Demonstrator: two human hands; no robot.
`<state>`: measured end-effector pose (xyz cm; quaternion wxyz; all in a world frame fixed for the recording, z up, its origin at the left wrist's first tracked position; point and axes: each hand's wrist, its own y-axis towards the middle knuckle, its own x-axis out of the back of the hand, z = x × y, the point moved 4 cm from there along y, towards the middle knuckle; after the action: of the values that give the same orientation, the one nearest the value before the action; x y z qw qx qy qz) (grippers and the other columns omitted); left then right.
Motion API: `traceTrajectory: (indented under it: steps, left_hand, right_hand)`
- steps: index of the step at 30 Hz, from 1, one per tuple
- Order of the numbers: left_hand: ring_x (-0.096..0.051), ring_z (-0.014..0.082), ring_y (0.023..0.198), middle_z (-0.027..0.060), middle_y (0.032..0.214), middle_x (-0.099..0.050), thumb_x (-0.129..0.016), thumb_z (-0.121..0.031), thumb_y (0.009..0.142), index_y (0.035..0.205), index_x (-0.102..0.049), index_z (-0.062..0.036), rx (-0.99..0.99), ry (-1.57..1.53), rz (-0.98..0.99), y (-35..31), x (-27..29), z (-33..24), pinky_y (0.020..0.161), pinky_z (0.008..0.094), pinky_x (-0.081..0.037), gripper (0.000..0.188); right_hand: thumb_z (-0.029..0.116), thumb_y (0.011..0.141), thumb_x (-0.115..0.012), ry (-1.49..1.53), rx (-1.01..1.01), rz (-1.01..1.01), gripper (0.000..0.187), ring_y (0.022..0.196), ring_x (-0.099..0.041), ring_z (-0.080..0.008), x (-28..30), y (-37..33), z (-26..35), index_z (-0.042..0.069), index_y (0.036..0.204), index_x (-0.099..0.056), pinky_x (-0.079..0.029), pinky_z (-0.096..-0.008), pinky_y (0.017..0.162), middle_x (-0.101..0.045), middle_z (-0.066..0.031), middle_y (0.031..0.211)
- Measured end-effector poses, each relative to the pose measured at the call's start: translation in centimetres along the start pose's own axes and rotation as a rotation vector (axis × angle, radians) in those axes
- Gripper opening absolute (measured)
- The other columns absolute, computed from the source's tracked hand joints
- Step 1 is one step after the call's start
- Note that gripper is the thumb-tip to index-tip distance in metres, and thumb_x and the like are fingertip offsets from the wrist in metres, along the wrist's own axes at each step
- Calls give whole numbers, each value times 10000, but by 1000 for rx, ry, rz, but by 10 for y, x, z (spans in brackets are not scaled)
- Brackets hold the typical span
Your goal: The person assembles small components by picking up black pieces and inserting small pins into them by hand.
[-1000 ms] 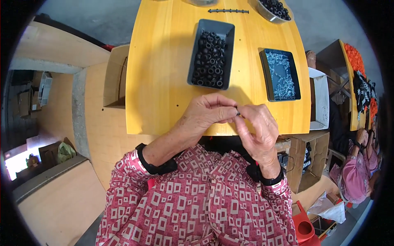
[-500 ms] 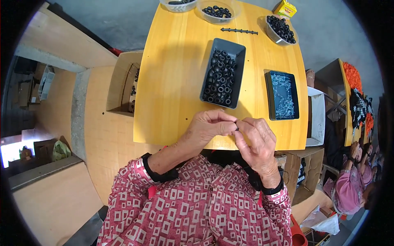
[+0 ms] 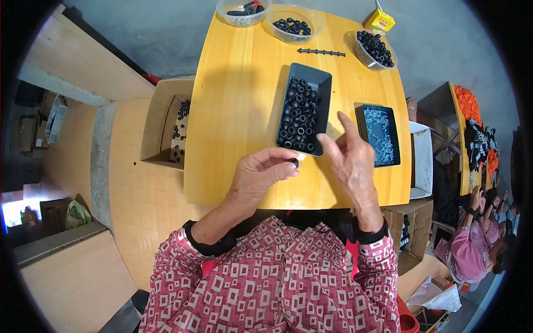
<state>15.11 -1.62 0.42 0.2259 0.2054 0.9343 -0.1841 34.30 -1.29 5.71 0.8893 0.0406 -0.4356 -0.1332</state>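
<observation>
Held piece: I have one small black piece point(image 3: 293, 162) at the fingertips of the left hand point(image 3: 249, 177), just on the near side of a grey tray point(image 3: 316, 76).
Key relation: from the right hand point(image 3: 355, 166), the piece lies to the left and closer to the body than its thumb and index tips, with a gap between; the left hand is plainly the nearer one.
Piece's axis: too small and too covered for me to read a long axis.
Piece's look: dark, roundish, with a slight glint; I cannot tell whether a hole runs through it.
Left fingers: narrow, thumb and index pinching the piece.
Right fingers: wide, index stretched forward, thumb apart and near the tray's near right corner; I see nothing between them.
Grey tray: its long axis runs away from the body, the far end leaning a little right; black rings point(image 3: 300, 114) heap inside, thinner at the far end.
Shallow dark tray point(image 3: 362, 125): right of the grey tray, strewn with tiny pale pieces.
Ribbed rod point(image 3: 321, 52): beyond the grey tray, lying roughly crosswise on the wooden tabletop point(image 3: 233, 122).
Far edge: I see three clear bowls point(image 3: 292, 39) holding dark parts, and a yellow box point(image 3: 381, 22).
</observation>
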Motion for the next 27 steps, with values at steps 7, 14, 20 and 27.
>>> traceTrajectory:
  steps: [7, 14, 20, 27]
  left_hand:
    - [-679, 129, 889, 93, 1023, -710, -635, -101, 948, 1140, -643, -24, -21, -59, -124, 0, 16, -11, 790, 229, -539, 207]
    - [-672, 142, 901, 79, 1019, -701, -655, -106, 936, 1138, -648, -17, -21, -71, -129, 0, 18, -16, 827, 256, -533, 220]
    - [-678, 113, 885, 72, 1019, -708, -626, -159, 963, 1186, -626, -48, 49, -24, -69, 0, 12, -8, 784, 207, -524, 249]
    - [-676, 116, 891, 70, 1014, -708, -623, -170, 965, 1267, -594, -46, 118, -40, -101, -4, 6, -2, 802, 219, -524, 327]
  right_hand:
    - [160, 900, -562, 76, -163, 128, 234, 566, -658, -257, -29, 9, -37, -51, 959, -643, -503, -376, 551, -649, -156, 624]
    - [101, 889, -560, 325, -267, 149, 160, 490, -476, -119, -24, 1, -42, -53, 873, -599, -402, -303, 478, -523, -64, 547]
    - [85, 879, -563, 76, -24, -25, 126, 506, -608, -333, -19, -11, -29, -36, 900, -594, -473, -399, 491, -567, -199, 576]
    - [73, 874, -564, -31, 96, -108, 178, 537, -628, -362, -16, -15, -22, 1, 1031, -606, -498, -423, 491, -574, -187, 577]
